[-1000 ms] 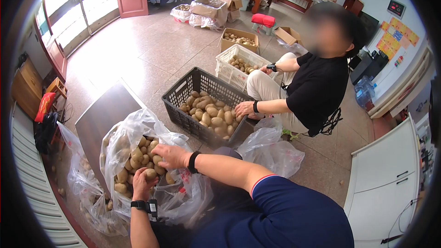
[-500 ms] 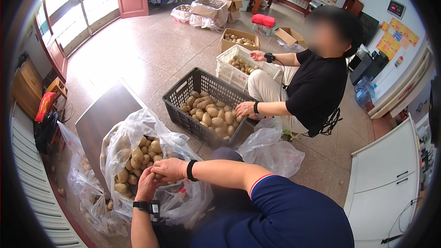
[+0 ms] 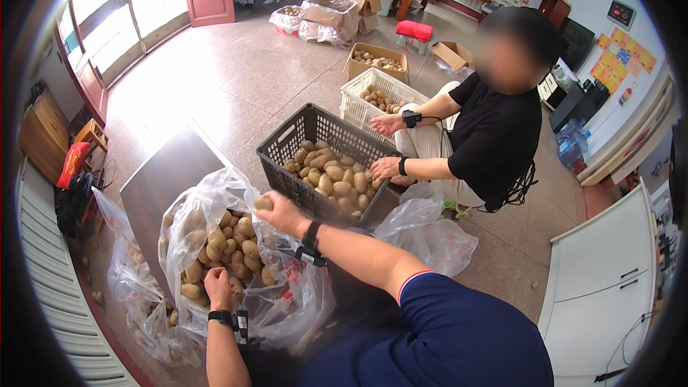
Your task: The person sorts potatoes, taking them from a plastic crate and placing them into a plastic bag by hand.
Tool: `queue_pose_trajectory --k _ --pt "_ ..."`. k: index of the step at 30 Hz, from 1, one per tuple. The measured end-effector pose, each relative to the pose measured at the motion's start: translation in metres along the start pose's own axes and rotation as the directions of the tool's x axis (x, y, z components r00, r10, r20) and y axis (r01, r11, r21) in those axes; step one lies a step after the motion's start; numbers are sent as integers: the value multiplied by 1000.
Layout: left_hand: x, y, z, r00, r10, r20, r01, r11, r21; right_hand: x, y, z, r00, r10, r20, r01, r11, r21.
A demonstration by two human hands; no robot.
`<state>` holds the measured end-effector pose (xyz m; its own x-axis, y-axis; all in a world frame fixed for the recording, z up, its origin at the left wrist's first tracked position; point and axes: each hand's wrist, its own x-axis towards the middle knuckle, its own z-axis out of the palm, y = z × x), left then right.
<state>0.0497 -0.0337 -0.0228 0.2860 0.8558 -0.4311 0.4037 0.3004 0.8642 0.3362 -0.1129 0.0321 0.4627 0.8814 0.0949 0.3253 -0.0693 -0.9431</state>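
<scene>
A clear plastic bag (image 3: 179, 218) full of potatoes (image 3: 233, 240) stands open in front of me. My right hand (image 3: 287, 216) is raised over the bag's right rim, its fingers closed around a single potato (image 3: 264, 203). Down inside the bag, my left hand (image 3: 218, 288) rests against the potatoes with curled fingers; whatever it may grip is hidden. Just beyond the right hand sits a black plastic crate (image 3: 287, 188), partly filled with potatoes (image 3: 335, 172).
Across the crate a person in a black shirt (image 3: 494, 129) squats, one hand at its rim. Behind stand a white crate (image 3: 351, 104) and a cardboard box (image 3: 356, 72) of potatoes. A crumpled plastic bag (image 3: 430, 233) lies right; a brown board (image 3: 161, 190) is left.
My hands have parted. The right has moved up and toward the black crate with a potato; the left has dropped among the potatoes. The other person's raised hand has lowered.
</scene>
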Motion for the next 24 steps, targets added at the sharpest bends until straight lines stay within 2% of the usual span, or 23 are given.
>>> queue_pose_trajectory --k 2,3,4,5,6,8,12,15,18,20,24 --pt "44 -53 -10 959 255 -128 -217 943 253 11 5 -19 966 222 -131 -183 949 258" --pt "41 -51 -10 959 255 -128 -217 943 253 14 3 -30 937 324 -133 -253 888 383" --pt "35 -45 -10 946 284 -156 -219 916 336 16 6 -40 899 422 -120 -312 807 502" --pt "29 -38 -10 931 315 -182 -217 883 416 17 8 -47 868 468 -164 -303 762 572" --pt "22 -32 -9 931 316 -182 -218 882 418 19 13 -56 868 468 -164 -302 761 574" --pt "13 -22 -8 931 307 -197 -166 838 521 22 24 -72 772 604 -198 -340 656 674" --pt "8 -16 -7 928 318 -195 -154 803 576 28 61 -88 699 679 -224 -355 601 716" --pt "0 -9 -7 942 270 -202 -94 785 612 29 74 -95 610 767 -199 -418 525 742" --pt "-4 -6 -6 947 239 -216 -41 754 655 29 78 -98 578 796 -180 -417 477 774" --pt "-6 -7 -5 945 196 -262 52 699 713 29 84 -98 565 807 -174 -424 465 777" --pt "-7 -11 -5 966 123 -227 84 682 727 28 86 -98 529 833 -164 -434 431 791"
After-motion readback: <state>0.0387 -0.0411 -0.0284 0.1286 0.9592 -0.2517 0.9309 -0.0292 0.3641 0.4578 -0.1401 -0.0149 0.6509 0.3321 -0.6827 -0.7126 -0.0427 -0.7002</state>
